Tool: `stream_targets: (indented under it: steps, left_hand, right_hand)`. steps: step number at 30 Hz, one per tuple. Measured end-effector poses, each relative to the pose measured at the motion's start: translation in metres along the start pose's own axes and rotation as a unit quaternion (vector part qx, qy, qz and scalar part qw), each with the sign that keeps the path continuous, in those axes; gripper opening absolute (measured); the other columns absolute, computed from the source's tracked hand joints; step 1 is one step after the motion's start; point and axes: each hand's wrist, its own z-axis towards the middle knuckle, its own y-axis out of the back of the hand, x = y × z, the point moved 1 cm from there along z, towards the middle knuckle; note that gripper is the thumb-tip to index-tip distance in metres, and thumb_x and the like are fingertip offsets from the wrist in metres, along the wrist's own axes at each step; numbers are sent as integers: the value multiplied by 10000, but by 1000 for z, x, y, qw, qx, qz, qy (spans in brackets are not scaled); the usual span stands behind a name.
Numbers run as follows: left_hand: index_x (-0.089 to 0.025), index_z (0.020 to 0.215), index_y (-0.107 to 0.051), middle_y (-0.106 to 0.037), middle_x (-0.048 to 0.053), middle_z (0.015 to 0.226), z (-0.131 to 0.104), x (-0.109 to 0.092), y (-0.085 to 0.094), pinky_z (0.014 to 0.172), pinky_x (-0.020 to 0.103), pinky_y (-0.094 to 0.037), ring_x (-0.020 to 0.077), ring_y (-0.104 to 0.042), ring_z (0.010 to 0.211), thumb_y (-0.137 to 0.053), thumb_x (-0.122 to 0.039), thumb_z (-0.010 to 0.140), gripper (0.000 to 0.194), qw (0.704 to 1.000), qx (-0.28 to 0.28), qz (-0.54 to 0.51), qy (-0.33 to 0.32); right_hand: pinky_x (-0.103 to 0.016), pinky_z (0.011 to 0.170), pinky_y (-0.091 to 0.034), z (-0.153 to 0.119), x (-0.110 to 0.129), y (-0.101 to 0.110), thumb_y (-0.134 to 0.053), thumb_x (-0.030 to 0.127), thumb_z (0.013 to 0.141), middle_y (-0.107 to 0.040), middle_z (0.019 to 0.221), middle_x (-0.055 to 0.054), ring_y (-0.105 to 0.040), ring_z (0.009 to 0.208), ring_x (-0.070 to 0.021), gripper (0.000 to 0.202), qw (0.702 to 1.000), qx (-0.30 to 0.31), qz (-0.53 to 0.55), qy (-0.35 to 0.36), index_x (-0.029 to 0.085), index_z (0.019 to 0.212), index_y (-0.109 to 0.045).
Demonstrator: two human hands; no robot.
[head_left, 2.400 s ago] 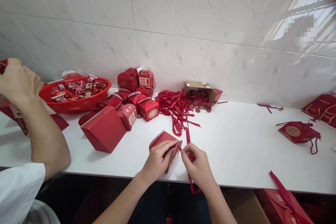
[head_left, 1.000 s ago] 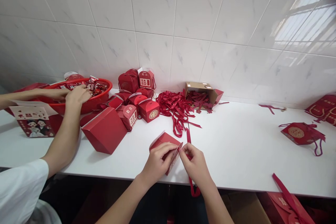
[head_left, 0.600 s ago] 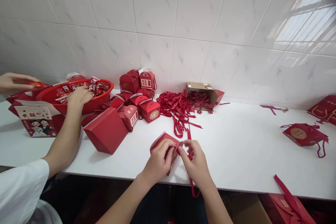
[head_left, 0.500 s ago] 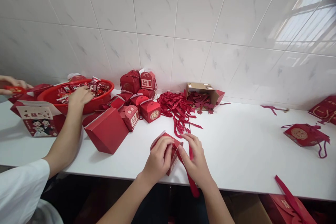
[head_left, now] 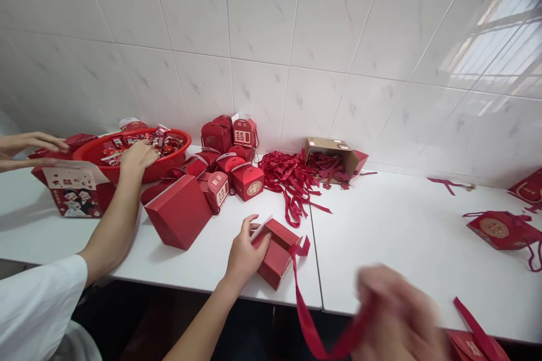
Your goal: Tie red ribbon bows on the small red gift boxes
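Observation:
My left hand (head_left: 248, 254) is closed around the left side of a small red gift box (head_left: 277, 262), which sits tilted near the table's front edge with its top open. A red ribbon (head_left: 304, 316) is attached at the box's right upper edge, where a short end sticks up. From there it hangs in a loop below the table edge and runs up into my right hand (head_left: 396, 310). That hand is raised close to the camera at the lower right, smeared by motion, with the ribbon caught in its fingers.
Left of my box stand a larger red box (head_left: 180, 214) and several small gift boxes (head_left: 248, 180). Behind lie a heap of ribbons (head_left: 285, 172) and a cardboard box (head_left: 332, 146). A co-worker's hand (head_left: 138, 155) reaches into a red basin (head_left: 91, 152) of sweets. Another red box (head_left: 502, 230) lies right.
My right hand has left the box and swung right and toward the camera, drawing the ribbon out. My left hand keeps the box, now turned. The view has shifted slightly.

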Motion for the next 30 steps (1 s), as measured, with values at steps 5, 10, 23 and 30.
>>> stream_targets:
  steps: [5,10,23,30]
  left_hand:
    - [-215,1148,-469,-645,70,1016,-10,-3,-3,845,361,-502,221,-633,998,-477,-407,877,333,997,3,-79,4]
    - [-215,1132,-531,-666,63,1097,-14,-3,2,802,331,-518,226,-628,1013,-416,-442,908,339,995,7,-94,17]
    - [-230,1279,-530,-578,67,1305,-18,-5,3,984,361,-456,216,-538,1198,-426,-386,922,403,995,41,-85,-37]
    - [-238,1295,-505,-555,76,1323,-23,-10,5,975,372,-453,217,-531,1196,-412,-384,926,407,994,70,-72,-50]
  right_hand:
    - [-289,612,-460,31,-29,-86,-464,261,901,-630,730,-41,-570,664,-167,205,981,182,29,-55,191,817,-637]
    - [-290,638,-422,39,-35,-103,-471,228,856,-664,731,-64,-584,673,-180,229,967,235,-78,-53,173,756,-669]
    - [-263,516,-303,52,-22,-100,-513,196,837,-666,707,-58,-591,642,-181,228,933,298,-201,-19,229,740,-717]
    - [-267,480,-255,60,-18,-98,-533,199,829,-670,672,-61,-575,577,-184,229,911,331,-246,-12,242,703,-719]
